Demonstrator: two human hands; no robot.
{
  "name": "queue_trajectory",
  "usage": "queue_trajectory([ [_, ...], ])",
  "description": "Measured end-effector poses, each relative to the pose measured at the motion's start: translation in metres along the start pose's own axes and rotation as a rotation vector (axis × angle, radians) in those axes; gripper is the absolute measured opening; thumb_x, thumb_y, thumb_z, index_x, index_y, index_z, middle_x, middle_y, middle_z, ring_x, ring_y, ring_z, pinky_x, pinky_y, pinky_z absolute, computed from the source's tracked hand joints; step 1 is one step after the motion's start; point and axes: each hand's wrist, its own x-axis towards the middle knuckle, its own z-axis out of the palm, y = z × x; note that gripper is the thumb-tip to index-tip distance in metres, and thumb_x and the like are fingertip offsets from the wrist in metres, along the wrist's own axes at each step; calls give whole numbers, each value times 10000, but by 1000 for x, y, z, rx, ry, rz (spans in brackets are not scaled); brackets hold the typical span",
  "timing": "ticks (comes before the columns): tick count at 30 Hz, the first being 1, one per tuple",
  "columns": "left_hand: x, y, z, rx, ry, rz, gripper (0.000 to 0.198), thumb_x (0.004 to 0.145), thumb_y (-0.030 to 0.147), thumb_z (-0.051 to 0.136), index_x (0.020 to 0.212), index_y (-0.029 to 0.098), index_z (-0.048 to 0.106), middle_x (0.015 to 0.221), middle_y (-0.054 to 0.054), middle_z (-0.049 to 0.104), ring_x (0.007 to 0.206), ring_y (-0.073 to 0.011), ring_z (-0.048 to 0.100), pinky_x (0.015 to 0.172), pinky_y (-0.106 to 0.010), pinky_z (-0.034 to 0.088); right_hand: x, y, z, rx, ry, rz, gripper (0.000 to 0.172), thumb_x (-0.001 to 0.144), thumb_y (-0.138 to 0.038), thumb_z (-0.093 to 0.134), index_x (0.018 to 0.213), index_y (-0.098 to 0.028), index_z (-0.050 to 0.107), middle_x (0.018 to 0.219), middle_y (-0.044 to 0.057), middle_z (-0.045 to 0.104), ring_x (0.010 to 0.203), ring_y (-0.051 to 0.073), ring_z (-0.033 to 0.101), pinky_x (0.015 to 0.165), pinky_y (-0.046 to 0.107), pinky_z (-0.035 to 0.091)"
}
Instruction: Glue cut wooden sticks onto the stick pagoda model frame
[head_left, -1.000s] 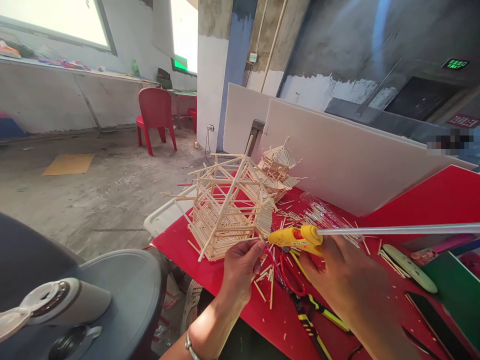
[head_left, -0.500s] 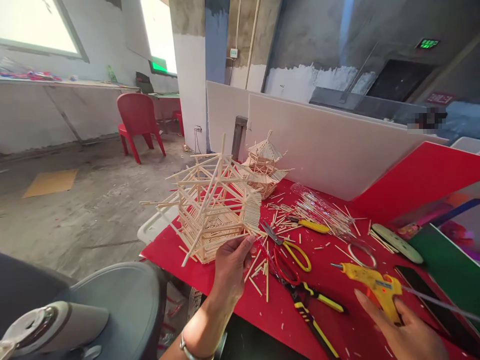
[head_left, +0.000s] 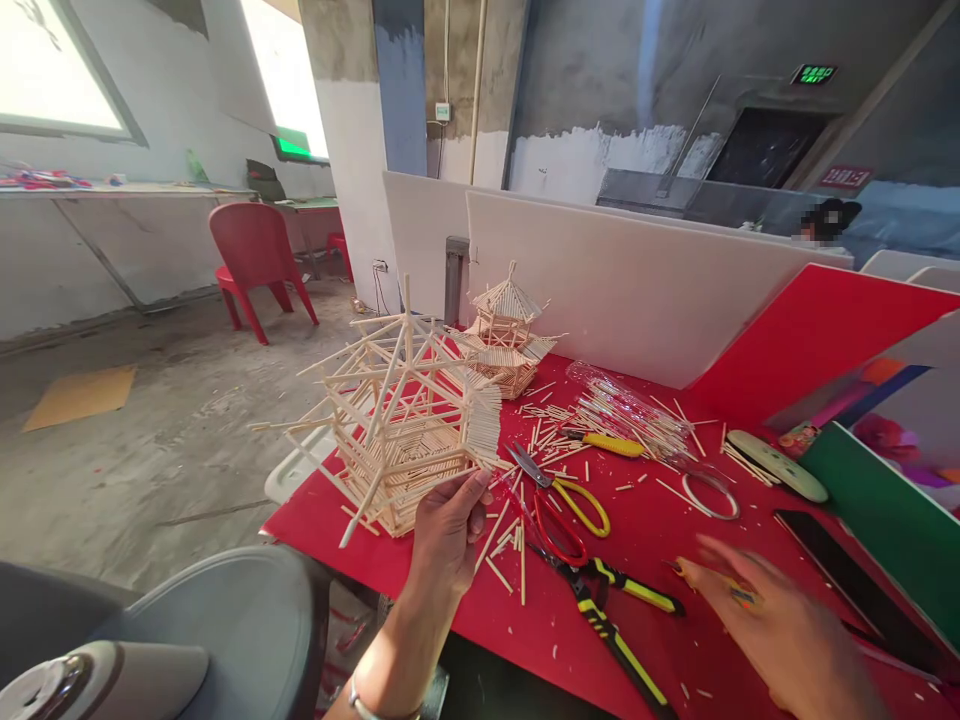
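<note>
A large stick-built pavilion model (head_left: 420,450) stands at the red table's left corner, its upper frame open and one side panel covered with sticks. At that panel's lower edge is my left hand (head_left: 442,530), thumb and fingers pinched together; what lies between them is too small to make out. My right hand (head_left: 780,620), smeared by motion, is over the yellow hot glue gun (head_left: 742,594) and hides most of it. Its grip on the gun does not show clearly. Yellow-and-red-handled scissors (head_left: 577,505) and black-and-yellow pliers (head_left: 615,640) lie between the hands.
Behind stands a smaller finished-looking pavilion model (head_left: 506,330). Loose sticks, a plastic bag of sticks (head_left: 637,405), a yellow utility knife (head_left: 611,443), a tape ring (head_left: 711,494) and a phone (head_left: 832,560) lie around. A cup (head_left: 142,680) rests on a grey stool (head_left: 225,620).
My right hand has moved over the glue gun and now covers most of it; the gun has shifted slightly. My left hand stays at the model's edge. The whole view has turned a little right.
</note>
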Motion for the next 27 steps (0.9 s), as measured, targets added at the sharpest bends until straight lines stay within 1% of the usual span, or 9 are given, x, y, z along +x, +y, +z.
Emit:
queue_trajectory([
  [2,1,1,-1,-1,-13,-35,309,560,318,891,601,122,656,511,26,586,352,-15,370,351,-163,202,23,-41,5,161,-136,-85,321,865,-493,640,1092,-278,710,1035,59,765,837,220,751,662,288,608],
  [4,1,3,-1,4,-22,-72,304,567,307,887,604,120,650,517,26,584,354,-14,368,353,-162,205,47,-82,13,351,-225,-192,322,896,-435,631,1167,-265,672,1136,70,727,1011,215,707,852,329,591],
  [5,2,4,-2,9,-28,-87,302,568,301,887,604,119,648,518,24,583,354,-15,369,354,-162,205,59,-101,18,435,-238,-268,331,898,-421,635,1190,-266,657,1167,67,707,1068,212,680,903,343,573],
  [6,2,5,-2,13,-37,-98,299,569,296,886,609,117,650,519,22,583,355,-16,372,354,-162,203,69,-117,22,508,-283,-321,357,899,-408,640,1231,-280,630,1227,63,673,1129,207,646,948,353,553],
  [10,4,9,-3,34,-70,-118,297,557,293,887,636,108,669,515,21,576,356,-16,379,355,-158,196,99,-161,38,611,-419,-482,457,874,-370,672,1315,-310,569,1281,65,609,1147,208,613,911,357,557],
  [14,7,12,-5,52,-88,-151,315,543,305,891,627,116,652,518,27,570,361,-15,384,349,-148,196,108,-176,52,628,-434,-509,480,837,-332,714,1297,-299,582,1212,56,616,1085,202,627,898,360,545],
  [19,10,13,-9,34,-84,-167,311,577,337,874,665,136,654,529,24,593,367,-31,405,334,-148,224,106,-181,62,701,-408,-496,386,836,-285,722,1210,-292,626,1129,32,631,1054,180,620,930,350,516],
  [22,9,13,-9,64,-28,-108,325,627,393,846,671,138,651,510,19,591,364,-41,414,331,-150,245,104,-183,65,727,-402,-469,361,837,-297,732,1185,-281,636,1118,29,632,1032,171,620,918,328,516],
  [27,3,9,-4,42,68,10,301,650,340,857,729,145,642,530,43,579,366,-24,390,327,-133,224,103,-183,70,755,-358,-444,282,867,-308,710,1142,-275,656,1067,21,650,1002,166,622,907,317,506],
])
